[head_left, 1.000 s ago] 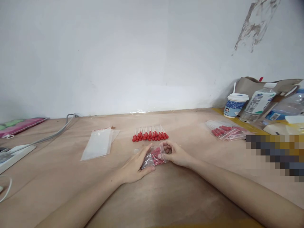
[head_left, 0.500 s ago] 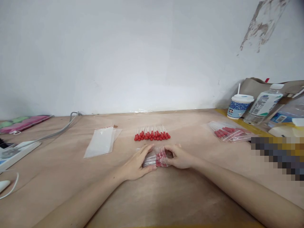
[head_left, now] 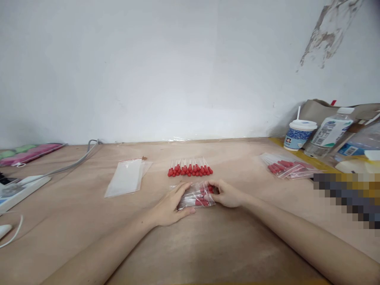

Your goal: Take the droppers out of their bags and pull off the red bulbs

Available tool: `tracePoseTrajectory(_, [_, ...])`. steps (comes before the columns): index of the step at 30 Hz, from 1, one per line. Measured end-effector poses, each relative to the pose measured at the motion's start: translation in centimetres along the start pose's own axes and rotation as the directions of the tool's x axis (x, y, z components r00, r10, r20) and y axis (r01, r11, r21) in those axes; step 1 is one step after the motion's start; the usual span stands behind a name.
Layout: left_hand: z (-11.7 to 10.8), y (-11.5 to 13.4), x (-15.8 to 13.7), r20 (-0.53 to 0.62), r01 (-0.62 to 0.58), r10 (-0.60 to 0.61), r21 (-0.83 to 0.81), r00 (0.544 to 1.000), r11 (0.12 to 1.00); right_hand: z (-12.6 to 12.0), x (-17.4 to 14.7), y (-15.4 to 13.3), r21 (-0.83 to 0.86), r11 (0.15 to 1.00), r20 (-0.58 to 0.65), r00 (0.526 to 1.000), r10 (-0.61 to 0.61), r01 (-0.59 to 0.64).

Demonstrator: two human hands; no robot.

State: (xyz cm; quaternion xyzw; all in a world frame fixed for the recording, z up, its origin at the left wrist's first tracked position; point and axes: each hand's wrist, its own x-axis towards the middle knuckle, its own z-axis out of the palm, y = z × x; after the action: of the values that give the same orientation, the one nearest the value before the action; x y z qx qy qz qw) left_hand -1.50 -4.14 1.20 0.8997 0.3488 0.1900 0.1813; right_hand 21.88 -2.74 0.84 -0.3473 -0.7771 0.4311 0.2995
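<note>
A clear zip bag (head_left: 192, 198) lies on the table in front of me. Inside it are several droppers with clear stems and red rubber bulbs (head_left: 202, 202). My left hand (head_left: 173, 206) cups the bag's left end, fingers along the far side and thumb along the near side. At the right end, my right hand (head_left: 226, 193) pinches the bag's edge beside the red bulbs, its fingertips partly hidden. Just beyond the bag, more droppers (head_left: 190, 169) lie in a row, bulbs toward me.
Flat bags (head_left: 124, 178) lie to the left. Filled bags of droppers (head_left: 285, 166) lie to the right, near a paper cup (head_left: 299, 135) and a plastic bottle (head_left: 331, 132). A power strip (head_left: 25, 192) with a grey cable stands at far left. A wall closes the back.
My right hand has shifted slightly right along the bag, with its thumb drawn back off the bulbs. The bag's right end now lies flatter and shows more. My left hand stays nearly still.
</note>
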Motion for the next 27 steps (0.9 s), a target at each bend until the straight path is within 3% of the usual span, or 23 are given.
tracePoseTrajectory(6, [-0.1,0.1,0.0,-0.007,-0.016,0.016,-0.031,1.0,0.999,-0.5,-0.1,-0.3,0.089,0.995,0.011,0.999,0.047,-0.048])
tracePoseTrajectory(13, [-0.2,0.2,0.0,0.0,0.003,-0.003,-0.021,1.0,1.0,-0.9,-0.4,-0.6,-0.084,0.996,0.03,0.999,-0.026,0.029])
tracePoseTrajectory(20, [-0.2,0.1,-0.1,-0.004,0.006,-0.006,-0.033,1.0,0.999,-1.8,-0.2,-0.2,0.052,0.996,0.115,0.991,0.065,-0.072])
tracePoseTrajectory(24, [-0.1,0.0,-0.1,-0.005,-0.001,0.001,-0.03,1.0,1.0,-2.8,-0.3,0.2,0.157,0.974,0.055,0.986,0.159,-0.166])
tracePoseTrajectory(27, [-0.1,-0.1,-0.1,-0.004,-0.004,0.004,-0.026,1.0,1.0,-3.0,-0.2,0.7,0.209,0.952,-0.072,0.967,0.244,-0.225])
